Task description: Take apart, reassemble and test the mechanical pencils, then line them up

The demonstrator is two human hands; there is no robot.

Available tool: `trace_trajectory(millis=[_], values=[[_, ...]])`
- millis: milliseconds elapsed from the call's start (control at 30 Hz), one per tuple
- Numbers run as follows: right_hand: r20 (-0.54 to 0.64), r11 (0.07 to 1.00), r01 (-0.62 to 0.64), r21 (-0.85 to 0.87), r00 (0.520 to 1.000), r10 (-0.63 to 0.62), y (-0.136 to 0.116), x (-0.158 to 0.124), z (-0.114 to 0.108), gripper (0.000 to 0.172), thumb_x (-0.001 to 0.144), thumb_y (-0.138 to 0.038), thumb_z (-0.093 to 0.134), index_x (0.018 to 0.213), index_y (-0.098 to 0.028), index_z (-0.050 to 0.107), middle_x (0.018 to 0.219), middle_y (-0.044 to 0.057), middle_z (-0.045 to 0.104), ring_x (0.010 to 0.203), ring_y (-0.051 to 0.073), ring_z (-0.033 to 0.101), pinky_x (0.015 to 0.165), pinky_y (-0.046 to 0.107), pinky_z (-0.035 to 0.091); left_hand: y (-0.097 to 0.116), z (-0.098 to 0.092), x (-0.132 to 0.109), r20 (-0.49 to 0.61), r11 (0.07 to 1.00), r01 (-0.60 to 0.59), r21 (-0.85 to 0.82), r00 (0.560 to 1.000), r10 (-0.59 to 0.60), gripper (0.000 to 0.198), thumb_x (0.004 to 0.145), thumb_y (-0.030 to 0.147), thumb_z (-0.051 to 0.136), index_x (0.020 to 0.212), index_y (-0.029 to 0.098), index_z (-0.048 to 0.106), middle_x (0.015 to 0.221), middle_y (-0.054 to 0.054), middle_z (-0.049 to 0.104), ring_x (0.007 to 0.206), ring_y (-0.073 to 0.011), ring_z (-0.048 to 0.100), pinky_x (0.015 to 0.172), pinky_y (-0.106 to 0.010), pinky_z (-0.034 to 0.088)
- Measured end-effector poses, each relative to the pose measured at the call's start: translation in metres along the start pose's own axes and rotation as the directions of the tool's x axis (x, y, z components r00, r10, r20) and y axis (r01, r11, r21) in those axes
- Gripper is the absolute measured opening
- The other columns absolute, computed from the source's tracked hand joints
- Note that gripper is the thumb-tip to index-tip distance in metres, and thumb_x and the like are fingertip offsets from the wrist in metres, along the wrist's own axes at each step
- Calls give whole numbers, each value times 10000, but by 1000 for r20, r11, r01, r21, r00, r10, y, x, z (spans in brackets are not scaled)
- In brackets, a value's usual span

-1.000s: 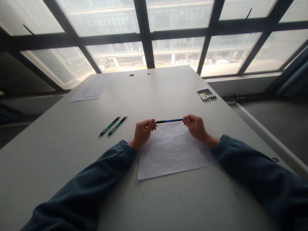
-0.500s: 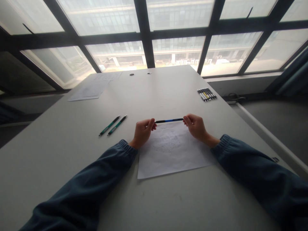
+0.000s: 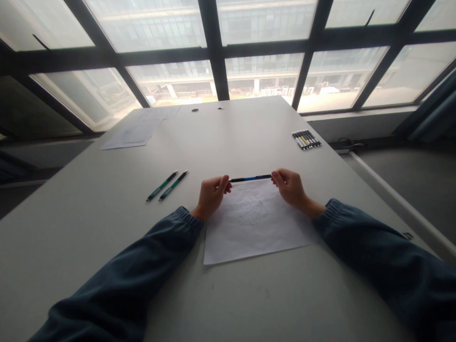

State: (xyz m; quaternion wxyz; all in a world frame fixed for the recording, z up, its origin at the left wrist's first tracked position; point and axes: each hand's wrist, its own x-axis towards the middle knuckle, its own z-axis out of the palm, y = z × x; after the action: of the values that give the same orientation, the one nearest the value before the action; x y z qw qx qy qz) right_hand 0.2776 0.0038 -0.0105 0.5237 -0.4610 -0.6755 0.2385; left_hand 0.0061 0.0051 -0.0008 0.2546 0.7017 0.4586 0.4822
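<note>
A black and blue pen (image 3: 251, 178) is stretched level between my two hands, over the far edge of a white sheet of paper (image 3: 260, 237). My left hand (image 3: 213, 194) pinches one end of the pen between thumb and fingers. The other end is pinched by my right hand (image 3: 289, 187). Faint scribbled marks show on the sheet, which lies on the white table (image 3: 228, 299). To the left of my left hand, two green and black pens (image 3: 162, 186) (image 3: 174, 185) lie side by side, slanted.
Several pens in a row (image 3: 307, 139) lie near the table's right edge. More papers (image 3: 131, 130) are at the far left corner. Two small round fittings (image 3: 194, 110) (image 3: 220, 109) sit near the far edge. Windows stand beyond the table.
The pen between my hands has turned slightly about its length, so its clip now shows near my right hand. Both hands hold their places.
</note>
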Motion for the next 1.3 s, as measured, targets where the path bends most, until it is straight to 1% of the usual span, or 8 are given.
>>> trace_trajectory(millis=[567, 700, 800, 867, 967, 1067, 1167, 1300], values=[[-5, 1000, -3, -8, 1000, 3, 1, 0, 0, 477, 972, -572, 520, 701, -194, 623, 620, 19, 620, 580, 152, 558, 571, 284, 424, 2, 0, 0, 7, 998, -14, 63, 1000, 13, 571, 985, 555, 500, 602, 167, 673, 491, -15, 613, 462, -111, 569, 495, -220, 416], [-18, 998, -27, 57, 999, 29, 1, 0, 1, 502, 981, -583, 496, 677, -196, 597, 619, 19, 611, 576, 146, 551, 564, 279, 424, 2, -1, 0, 20, 997, -21, 71, 1000, 20, 555, 987, 540, 506, 611, 167, 673, 506, -17, 621, 482, -113, 577, 511, -220, 421], [-4, 993, -38, 108, 999, 39, 0, 0, 1, 526, 979, -608, 475, 674, -196, 594, 608, 15, 597, 563, 141, 532, 553, 276, 421, 3, -1, 0, 17, 997, -29, 78, 999, 27, 541, 985, 533, 513, 623, 168, 679, 535, -27, 644, 502, -120, 588, 521, -223, 431], [4, 995, -29, 100, 1000, 29, 0, 1, 0, 497, 937, -619, 549, 688, -193, 611, 612, 8, 590, 572, 140, 526, 558, 275, 426, 4, -1, 0, 7, 997, -33, 77, 999, 32, 532, 982, 531, 521, 631, 166, 683, 552, -32, 657, 508, -122, 591, 526, -226, 441], [-18, 998, -20, 56, 1000, 21, -1, 2, 0, 417, 859, -587, 678, 735, -190, 642, 651, 5, 614, 606, 143, 539, 583, 276, 453, 6, -1, 0, -3, 996, -48, 79, 999, 48, 522, 984, 519, 524, 637, 165, 685, 564, -32, 663, 514, -121, 594, 545, -230, 462], [-39, 999, -32, 40, 999, 34, 0, 3, 1, 335, 843, -524, 718, 901, -195, 700, 720, 8, 662, 641, 148, 569, 615, 280, 489, 7, -1, 0, -1, 995, -62, 83, 998, 62, 514, 989, 507, 520, 638, 167, 681, 575, -32, 666, 524, -121, 596, 558, -232, 471], [-27, 998, -21, 54, 999, 22, -1, 3, 1, 318, 848, -454, 727, 1049, -209, 713, 766, 8, 684, 679, 152, 601, 646, 282, 512, 7, -1, 0, 8, 995, -55, 78, 998, 54, 507, 991, 504, 518, 649, 168, 683, 583, -32, 669, 528, -121, 598, 559, -231, 469], [5, 999, 3, 50, 1000, -3, -2, 1, 2, 234, 872, -414, 700, 971, -206, 740, 808, 33, 721, 703, 164, 636, 663, 295, 527, 3, 0, 0, 29, 998, -36, 57, 999, 35, 519, 983, 527, 523, 646, 167, 684, 582, -35, 669, 530, -123, 594, 565, -234, 466]])
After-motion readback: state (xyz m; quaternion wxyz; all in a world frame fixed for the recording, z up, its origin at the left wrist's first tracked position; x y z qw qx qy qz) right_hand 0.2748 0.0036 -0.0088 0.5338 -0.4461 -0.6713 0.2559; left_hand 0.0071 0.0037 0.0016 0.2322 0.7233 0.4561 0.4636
